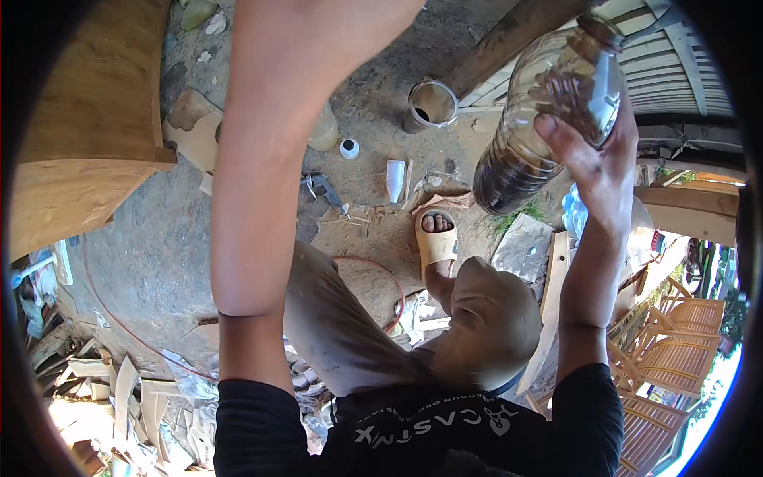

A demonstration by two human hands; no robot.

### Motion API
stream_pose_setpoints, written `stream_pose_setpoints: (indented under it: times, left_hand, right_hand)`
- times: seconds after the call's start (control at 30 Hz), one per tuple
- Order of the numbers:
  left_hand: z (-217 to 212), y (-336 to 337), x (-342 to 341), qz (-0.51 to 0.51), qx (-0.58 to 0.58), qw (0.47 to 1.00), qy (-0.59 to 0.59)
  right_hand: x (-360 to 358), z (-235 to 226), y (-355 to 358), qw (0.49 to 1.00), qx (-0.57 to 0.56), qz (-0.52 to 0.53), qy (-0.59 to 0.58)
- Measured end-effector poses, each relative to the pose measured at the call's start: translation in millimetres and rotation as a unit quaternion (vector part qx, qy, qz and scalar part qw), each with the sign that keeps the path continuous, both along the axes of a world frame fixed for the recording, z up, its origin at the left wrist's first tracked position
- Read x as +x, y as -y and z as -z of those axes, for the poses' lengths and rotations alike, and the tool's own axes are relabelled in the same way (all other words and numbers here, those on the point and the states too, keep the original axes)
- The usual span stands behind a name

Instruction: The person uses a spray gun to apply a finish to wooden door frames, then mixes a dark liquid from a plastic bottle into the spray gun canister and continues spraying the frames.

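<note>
My right hand is wrapped round a large clear plastic bottle with dark brown liquid in its lower part. The bottle is raised and tilted, its open brown-stained neck toward the upper right. My left arm reaches up across the view, and only the back of my left hand shows at the top edge; its fingers are cut off, so what it holds or touches is hidden.
On the ground lie a stained open tub, a spray gun, a small white bottle and a black-capped container. A wooden furniture panel stands left. Wood scraps and a red hose lie about; wooden chairs stand right.
</note>
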State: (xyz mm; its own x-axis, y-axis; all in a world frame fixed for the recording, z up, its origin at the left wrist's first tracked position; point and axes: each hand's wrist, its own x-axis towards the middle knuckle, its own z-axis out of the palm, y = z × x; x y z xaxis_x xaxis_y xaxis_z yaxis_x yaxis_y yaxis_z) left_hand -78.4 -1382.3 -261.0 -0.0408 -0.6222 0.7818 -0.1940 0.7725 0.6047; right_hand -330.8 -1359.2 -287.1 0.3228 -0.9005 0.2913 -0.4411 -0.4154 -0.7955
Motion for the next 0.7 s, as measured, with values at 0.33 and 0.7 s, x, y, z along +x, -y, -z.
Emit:
stream_pose_setpoints:
  times: [0.33, 0.7]
  left_hand:
    - [240, -64, -45, -0.045, 0.356, 0.910, 0.210]
    - [275, -64, -58, -0.044, 0.362, 0.859, 0.359]
  right_hand:
    - [-57, 141, 18, 0.919, 0.001, 0.024, -0.393]
    - [-42, 156, 37, 0.841, 0.066, 0.030, -0.536]
